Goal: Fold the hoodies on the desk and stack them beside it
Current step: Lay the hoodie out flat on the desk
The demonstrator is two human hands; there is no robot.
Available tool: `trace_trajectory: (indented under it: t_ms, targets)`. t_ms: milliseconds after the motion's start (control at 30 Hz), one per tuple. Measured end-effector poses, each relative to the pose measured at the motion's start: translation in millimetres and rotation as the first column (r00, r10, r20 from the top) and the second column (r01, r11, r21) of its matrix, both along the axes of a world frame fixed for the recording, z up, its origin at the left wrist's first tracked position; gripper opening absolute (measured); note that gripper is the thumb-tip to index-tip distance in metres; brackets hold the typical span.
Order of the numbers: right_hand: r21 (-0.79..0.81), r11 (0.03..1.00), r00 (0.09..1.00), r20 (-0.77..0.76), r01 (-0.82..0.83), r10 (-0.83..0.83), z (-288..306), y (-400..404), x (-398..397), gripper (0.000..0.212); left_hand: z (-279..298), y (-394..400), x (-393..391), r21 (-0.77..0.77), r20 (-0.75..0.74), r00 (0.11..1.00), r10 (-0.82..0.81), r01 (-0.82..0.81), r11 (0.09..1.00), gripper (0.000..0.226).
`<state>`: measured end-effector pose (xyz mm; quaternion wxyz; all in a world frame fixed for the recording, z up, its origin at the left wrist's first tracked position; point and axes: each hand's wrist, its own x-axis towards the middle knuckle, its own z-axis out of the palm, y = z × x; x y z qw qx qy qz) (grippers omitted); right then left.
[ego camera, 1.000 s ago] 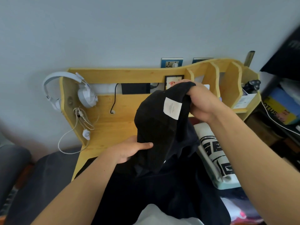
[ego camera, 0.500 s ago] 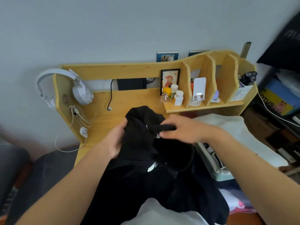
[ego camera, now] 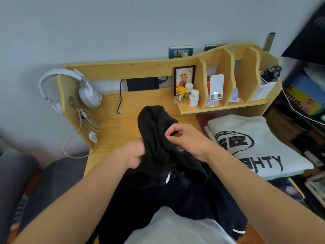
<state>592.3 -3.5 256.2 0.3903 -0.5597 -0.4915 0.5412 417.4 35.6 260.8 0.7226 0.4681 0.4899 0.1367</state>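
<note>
Both hands point(ego camera: 135, 156) point(ego camera: 186, 138) gripping black hoodie point(ego camera: 158, 182) mid-desk point(ego camera: 112, 131).

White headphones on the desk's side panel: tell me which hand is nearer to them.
Left. The left hand grips the black hoodie on the side toward the white headphones; the right hand pinches it farther away.

Pale grey wall point(ego camera: 105, 23) behind wooden desk point(ego camera: 123, 71)

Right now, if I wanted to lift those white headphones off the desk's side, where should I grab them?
Take the white headphones by the headband arch, coming from the left, outside the desk. The band loops over the side panel's top edge with that outer curve bare, while the ear cup hangs inside near dangling white cables, so lift up first.
</note>
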Motion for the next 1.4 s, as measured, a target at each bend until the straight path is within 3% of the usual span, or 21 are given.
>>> trace_trajectory:
  t_ms: [133,233,333,433,500,600,667,733,833,933,1033,1100,1167,1267,1333,1400]
  targets:
    - [0.020,0.998,0.996,0.072,0.055,-0.056,-6.6,3.0,-9.8,0.017,2.5,8.8,-7.2,-0.120,-0.129,0.991,-0.036,0.020,0.993,0.044]
    - [0.063,0.994,0.956,0.277,0.087,-0.101,-15.2,6.7,-11.0,0.080,-1.4,13.5,-14.0,-0.120,-0.134,0.991,-0.004,-0.012,0.993,0.045]
    - [0.132,0.986,0.828,0.560,-0.103,0.011,-8.2,8.9,-1.8,0.126,-7.2,13.7,-21.0,-0.154,-0.156,0.987,-0.041,0.016,0.988,0.041]
    - [0.195,0.934,0.644,0.763,-0.299,0.047,2.7,14.1,11.3,0.141,-7.4,14.4,-22.5,-0.165,-0.140,0.982,-0.127,0.103,0.981,0.023]
    - [0.184,0.911,0.646,0.756,-0.368,0.108,6.7,21.1,22.0,0.146,-7.0,18.2,-25.0,-0.140,-0.075,0.979,-0.190,0.178,0.974,0.031]
    - [0.151,0.912,0.794,0.558,-0.381,0.240,10.7,24.7,30.1,0.137,-5.8,23.1,-26.7,-0.106,0.021,0.975,-0.222,0.223,0.969,0.048]
    - [0.135,0.922,0.819,0.519,-0.363,0.246,10.7,19.9,27.3,0.115,-5.9,26.8,-26.5,-0.062,0.036,0.976,-0.216,0.218,0.974,0.047]
    - [0.207,0.932,0.822,0.551,-0.297,0.140,4.5,14.5,25.8,0.083,-4.9,30.4,-26.6,0.005,-0.021,0.988,-0.155,0.156,0.988,0.041]
    - [0.438,0.891,0.824,0.545,-0.121,-0.156,-7.9,2.9,40.9,0.058,-9.4,39.7,-36.6,0.177,-0.156,0.974,0.164,-0.136,0.975,0.026]
    - [0.567,0.816,0.701,0.629,-0.116,-0.337,-24.6,-4.8,66.1,0.041,-10.5,41.1,-46.4,0.216,-0.033,0.912,0.408,-0.392,0.894,0.021]
    - [0.535,0.775,0.478,0.806,-0.336,-0.349,-36.7,-6.0,67.6,0.045,0.2,33.1,-41.8,0.287,0.066,0.947,0.316,-0.321,0.903,0.031]
    - [0.529,0.708,0.392,0.842,-0.468,-0.370,-38.6,-3.3,55.0,0.052,11.0,24.7,-29.5,0.340,0.050,0.980,0.193,-0.199,0.919,0.032]
    - [0.546,0.609,0.389,0.838,-0.575,-0.384,-35.8,-0.9,36.4,0.051,22.6,17.7,-14.7,0.257,0.008,0.996,0.083,-0.083,0.963,0.020]
    - [0.564,0.479,0.442,0.826,-0.673,-0.350,-33.0,-1.7,12.8,0.047,28.9,25.4,-2.4,0.065,-0.150,0.986,0.077,-0.068,0.996,0.059]
    - [0.545,0.423,0.429,0.836,-0.724,-0.342,-31.5,-7.1,2.9,0.049,29.6,27.5,-4.2,0.001,-0.168,0.985,0.024,-0.025,1.000,0.049]
    - [0.536,0.398,0.433,0.841,-0.745,-0.323,-31.7,-10.7,-0.9,0.049,22.3,28.2,-5.5,0.046,-0.113,0.994,0.009,-0.004,0.999,0.025]
